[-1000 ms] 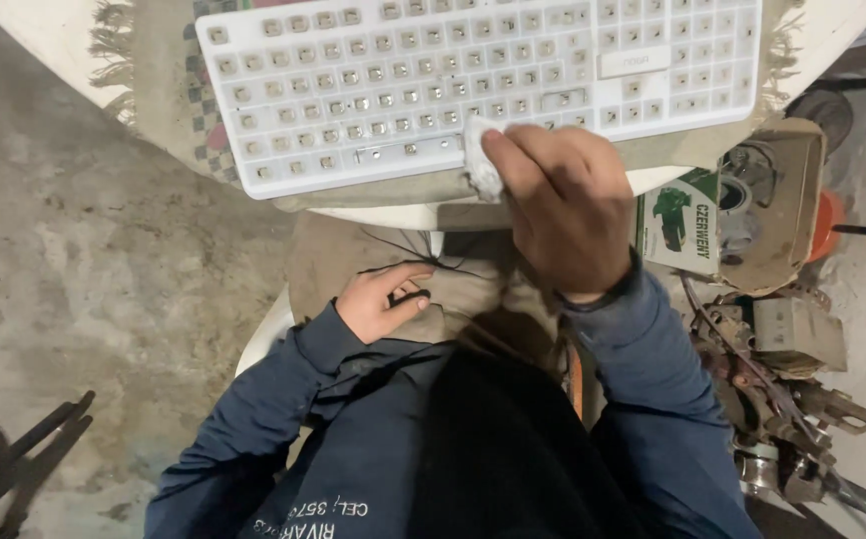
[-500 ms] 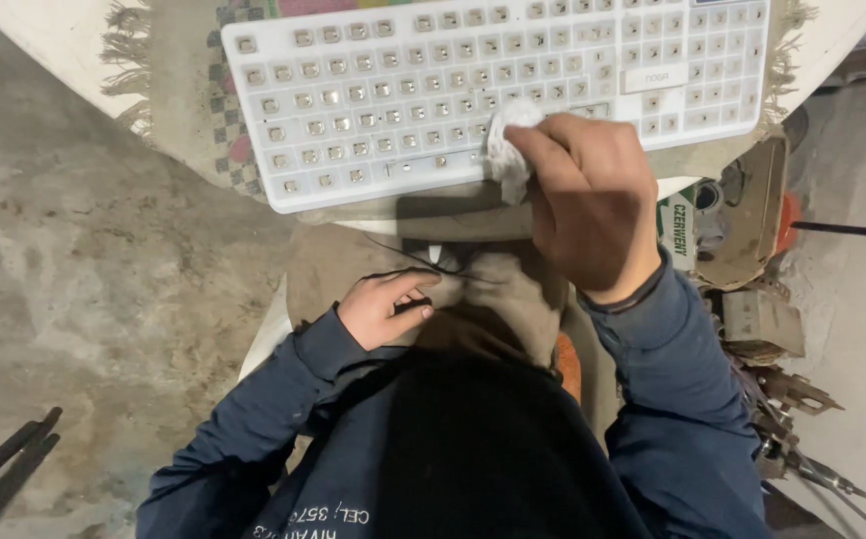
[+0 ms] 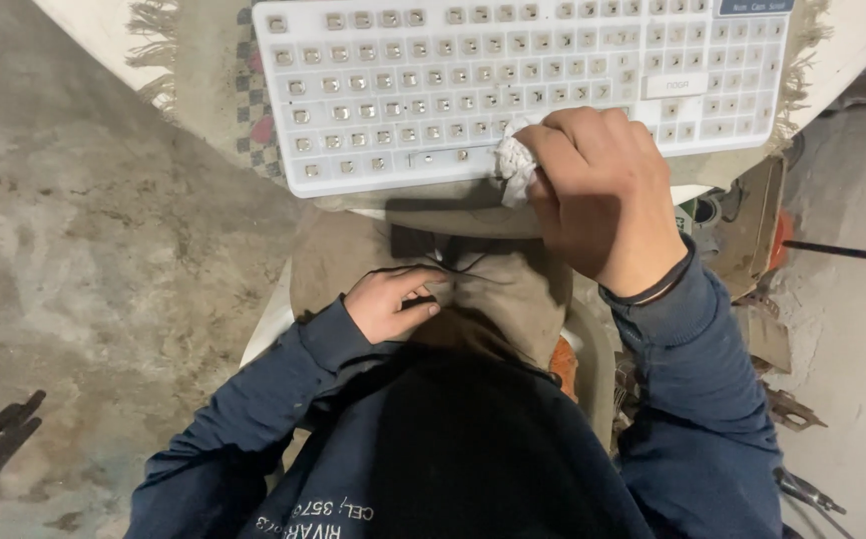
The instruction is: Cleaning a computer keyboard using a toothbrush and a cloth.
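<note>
Head view, looking down. White keyboard frame (image 3: 513,85), keycaps off so the bare switch sockets show in rows, lies on a fringed woven cloth (image 3: 218,90) spread over a pale table (image 3: 84,25); frame's near edge runs along the table's near edge, approx. parallel to it.

R. hand (image 3: 603,195) is closed around a small crumpled white rag (image 3: 516,165), pressed to the frame's near edge, right of centre; fingers curl over the wad, knuckles toward the camera, so only the rag's left part sticks out past the fingers.

L. hand (image 3: 393,302) rests in the lap on tan trousers (image 3: 503,284), below the table's near edge. Fingers half curled, tips touching the fabric by a thin dark cable (image 3: 458,262); whether they pinch anything cannot be told.

Both arms in dark blue sleeves (image 3: 692,399). Person sits on a white plastic chair (image 3: 265,324). Bare concrete floor (image 3: 84,299) at left. At right, beside the chair: cardboard box (image 3: 752,225) and assorted metal parts (image 3: 787,409), too cluttered to tell apart.
</note>
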